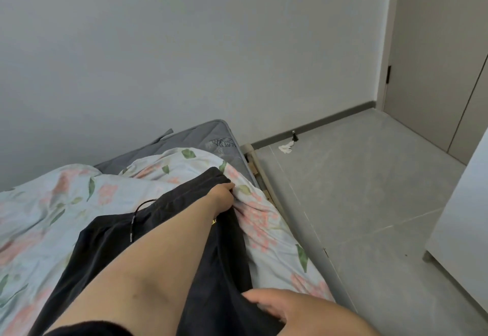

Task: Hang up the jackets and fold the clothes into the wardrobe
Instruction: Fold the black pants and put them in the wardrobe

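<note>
The left hand [222,195] is extended to the far end of the black garment [158,245], with its fingers curled round the waistband corner; a firm grip on the fabric is recorded. The right hand [274,308] is laid on the near end of the same garment at the bed's edge, fingers pointing across it. Whether cloth is pinched there or merely pressed flat cannot be told. The garment is spread lengthwise on the floral duvet [47,203], and not yet folded. A drawstring [135,218] is looped loose over its upper part, and a small yellow print is partly covered by the left forearm. The fabric is judged thin, light and limp — no shape will be kept once it is lifted, and some slipperiness is suspected from its smooth face. Hold is best taken at the waistband, where the cloth is doubled and least likely to slide through the fingers; the drawstring should be tucked in before folding, as snagging is a risk. The soft, rumpled duvet is considered a poor folding surface. Beyond it, a grey mattress [200,137] is exposed, then a tiled floor [356,203] and a white cabinet [464,216] at the right — possibly the wardrobe, though this cannot be confirmed.
</note>
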A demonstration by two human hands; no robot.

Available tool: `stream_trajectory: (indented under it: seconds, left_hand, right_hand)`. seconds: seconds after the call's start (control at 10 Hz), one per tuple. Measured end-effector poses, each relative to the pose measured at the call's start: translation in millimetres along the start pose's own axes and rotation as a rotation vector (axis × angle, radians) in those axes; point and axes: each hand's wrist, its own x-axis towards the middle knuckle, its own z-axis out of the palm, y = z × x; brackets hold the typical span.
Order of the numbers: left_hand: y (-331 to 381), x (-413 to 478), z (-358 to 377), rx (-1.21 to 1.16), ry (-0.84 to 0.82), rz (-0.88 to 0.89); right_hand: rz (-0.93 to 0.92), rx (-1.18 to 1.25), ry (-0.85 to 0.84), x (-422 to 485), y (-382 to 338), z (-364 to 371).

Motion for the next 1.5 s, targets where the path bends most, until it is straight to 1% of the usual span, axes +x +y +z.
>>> stream_trajectory:
  seconds: [0.1,0.2,0.3,0.4,0.5,0.6,0.7,0.8,0.9,1.0,1.1,1.2,1.3,1.4,1.5]
  left_hand:
    - [-11,-1,-27,-0.15,0.069,0.001]
    - [-28,-27,-77,-0.272,0.153,-0.004]
    - [-58,-52,-124,-0.266,0.202,0.048]
    - [-98,-68,-167,-0.31,0.334,0.012]
    - [-146,-79,-201,-0.364,0.422,-0.055]
    - [-199,-86,-225,-0.346,0.431,-0.09]
    - [-241,-96,-233,-0.35,0.427,-0.125]
    - [-284,-121,-217,-0.367,0.455,-0.191]
    - [-330,-163,-175,-0.314,0.413,-0.256]
    - [-372,-224,-121,-0.153,0.407,-0.27]
    - [-395,-282,-78,-0.061,0.382,-0.314]
    - [-392,-312,-61,-0.104,0.365,-0.334]
    - [-381,-318,-64,-0.062,0.372,-0.305]
    - [-378,-315,-70,-0.092,0.331,-0.321]
    - [-378,-319,-88,-0.305,0.387,-0.374]
  right_hand:
    - [-0.019,0.151,0.081,-47,-19,-56]
    - [-0.008,0.38,0.062,-32,-38,-41]
    - [-0.016,0.455,0.027,-8,-77,-19]
    - [-0.013,0.349,-0.003,30,-109,17]
    - [-0.036,0.236,0.037,67,-137,59]
    - [0.057,0.142,0.032,122,-158,109]
    - [0.107,0.117,0.087,144,-143,156]
    - [0.159,0.086,-0.015,168,-130,174]
    - [0.19,0.107,0.023,156,-118,161]
    - [0.334,-0.048,0.181,131,-93,133]
    - [0.444,-0.234,0.21,109,-72,123]
    - [0.513,-0.492,0.107,103,-89,136]
    - [0.478,-0.823,-0.045,100,-107,155]
    - [0.56,-1.072,-0.204,104,-114,168]
    - [0.626,-1.173,-0.271,106,-121,176]
